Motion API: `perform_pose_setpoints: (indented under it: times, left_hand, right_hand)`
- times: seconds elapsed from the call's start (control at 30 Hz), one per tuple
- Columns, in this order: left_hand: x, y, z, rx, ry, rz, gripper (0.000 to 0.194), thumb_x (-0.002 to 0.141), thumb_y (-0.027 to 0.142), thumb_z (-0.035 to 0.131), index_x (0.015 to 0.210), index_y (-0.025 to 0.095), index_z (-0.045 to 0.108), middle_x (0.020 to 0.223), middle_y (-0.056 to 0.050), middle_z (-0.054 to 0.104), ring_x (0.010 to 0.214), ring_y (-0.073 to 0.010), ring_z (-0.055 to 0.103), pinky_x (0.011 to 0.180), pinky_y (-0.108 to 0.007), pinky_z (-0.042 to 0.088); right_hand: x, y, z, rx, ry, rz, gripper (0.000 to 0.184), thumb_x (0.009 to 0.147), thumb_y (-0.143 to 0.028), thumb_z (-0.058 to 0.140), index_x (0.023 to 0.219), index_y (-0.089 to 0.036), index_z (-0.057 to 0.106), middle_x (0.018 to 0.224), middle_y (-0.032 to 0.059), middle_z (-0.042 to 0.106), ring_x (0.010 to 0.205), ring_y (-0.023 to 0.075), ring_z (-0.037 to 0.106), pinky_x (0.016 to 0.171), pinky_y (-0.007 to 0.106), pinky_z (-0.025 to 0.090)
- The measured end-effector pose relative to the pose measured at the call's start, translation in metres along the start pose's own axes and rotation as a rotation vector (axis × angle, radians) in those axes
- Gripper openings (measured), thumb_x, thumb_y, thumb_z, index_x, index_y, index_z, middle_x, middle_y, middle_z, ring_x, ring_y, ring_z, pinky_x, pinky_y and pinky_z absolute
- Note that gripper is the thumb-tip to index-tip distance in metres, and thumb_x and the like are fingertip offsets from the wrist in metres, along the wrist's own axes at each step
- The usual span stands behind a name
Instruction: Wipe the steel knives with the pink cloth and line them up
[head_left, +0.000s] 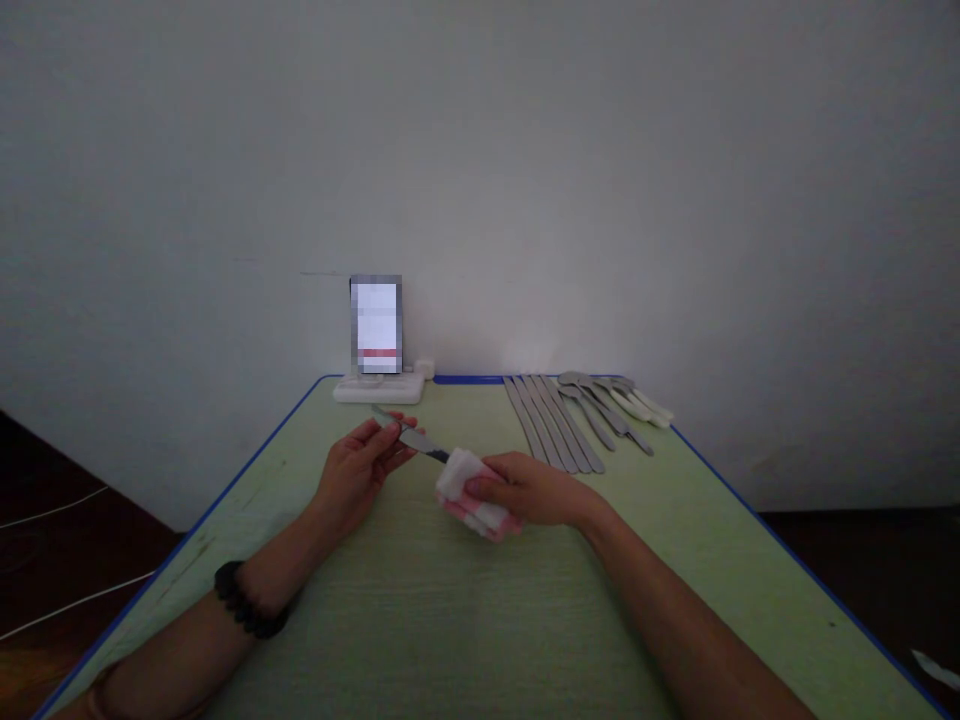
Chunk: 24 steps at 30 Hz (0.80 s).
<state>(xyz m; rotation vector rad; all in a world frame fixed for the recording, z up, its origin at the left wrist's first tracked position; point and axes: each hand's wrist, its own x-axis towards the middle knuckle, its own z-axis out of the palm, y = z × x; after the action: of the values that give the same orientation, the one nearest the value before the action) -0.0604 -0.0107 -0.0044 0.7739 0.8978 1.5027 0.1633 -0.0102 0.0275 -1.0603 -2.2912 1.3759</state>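
Observation:
My left hand [361, 462] pinches a metal table knife [417, 439] between thumb and fingers, over the middle of the table. The knife slants down to the right, and its far right end is hidden in a folded pink and white cloth [469, 490]. Closed around that cloth is my right hand [525, 487], thumb on top. A black beaded bracelet [244, 603] circles my left wrist.
Several flat metal utensils [553, 425] lie side by side at the back right. Beside them are spoons [589, 408] and white-handled cutlery [641, 405]. A phone [376, 325] stands on a white base [379, 389] at the back left, near the wall.

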Motion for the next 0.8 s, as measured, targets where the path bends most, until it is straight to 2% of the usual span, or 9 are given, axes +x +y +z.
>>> perform_pose_setpoints:
  times: [0.17, 0.3, 0.57, 0.8]
  left_hand:
    - [0.005, 0.006, -0.001, -0.037, 0.081, 0.026, 0.02, 0.084, 0.003, 0.049, 0.082, 0.011, 0.067, 0.084, -0.004, 0.072, 0.07, -0.0107, 0.068, 0.063, -0.018, 0.058]
    - [0.011, 0.011, -0.006, -0.083, 0.157, 0.059, 0.027, 0.087, 0.002, 0.043, 0.079, 0.012, 0.067, 0.08, -0.002, 0.071, 0.065, -0.0085, 0.067, 0.059, -0.017, 0.057]
    - [0.012, 0.009, -0.007, -0.063, 0.114, 0.018, 0.021, 0.086, 0.003, 0.047, 0.083, 0.012, 0.066, 0.085, -0.004, 0.071, 0.07, -0.0099, 0.068, 0.061, -0.017, 0.057]
    - [0.012, 0.011, -0.007, -0.071, 0.133, 0.047, 0.025, 0.087, 0.002, 0.043, 0.081, 0.012, 0.066, 0.081, -0.002, 0.071, 0.068, -0.0092, 0.068, 0.061, -0.017, 0.057]
  right_hand:
    - [-0.004, -0.001, -0.012, -0.047, -0.09, 0.0, 0.037, 0.088, -0.046, 0.039, 0.074, -0.015, 0.052, 0.052, -0.0021, 0.051, 0.045, 0.0081, 0.043, 0.047, 0.02, 0.032]
    - [-0.008, 0.003, -0.024, -0.04, -0.061, 0.02, 0.038, 0.088, -0.049, 0.037, 0.084, -0.014, 0.053, 0.058, -0.0014, 0.053, 0.046, 0.0087, 0.044, 0.046, 0.02, 0.031]
    - [-0.006, 0.002, -0.018, -0.141, -0.052, 0.011, 0.037, 0.086, -0.046, 0.041, 0.071, -0.014, 0.052, 0.054, -0.0026, 0.048, 0.046, 0.0078, 0.04, 0.046, 0.02, 0.028]
    - [-0.007, 0.005, -0.022, -0.06, -0.042, 0.022, 0.042, 0.083, -0.054, 0.043, 0.071, -0.015, 0.051, 0.055, -0.003, 0.048, 0.045, 0.0068, 0.038, 0.044, 0.02, 0.026]
